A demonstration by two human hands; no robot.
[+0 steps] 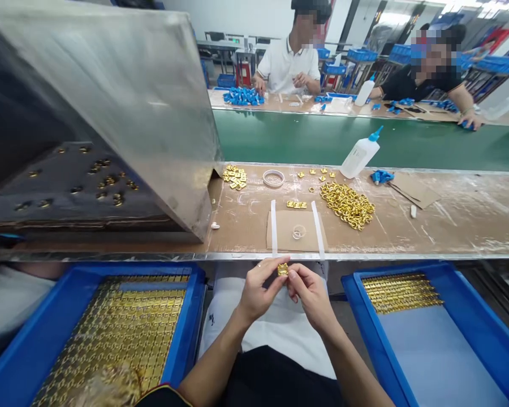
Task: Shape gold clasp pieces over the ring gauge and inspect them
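Head view, small gold piece [282, 269] (shiny), pinched

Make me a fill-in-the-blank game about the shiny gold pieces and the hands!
1. Both hands, the left hand and the right hand, pinch one small ____ coloured piece between them.
2. The trays on either side of the person are ____ in colour.
3. The white squeeze bottle has a ____ nozzle.
4. The heap of gold rings lies on the workbench, to the ____ of the cardboard square.

Missing words: gold; blue; blue; right
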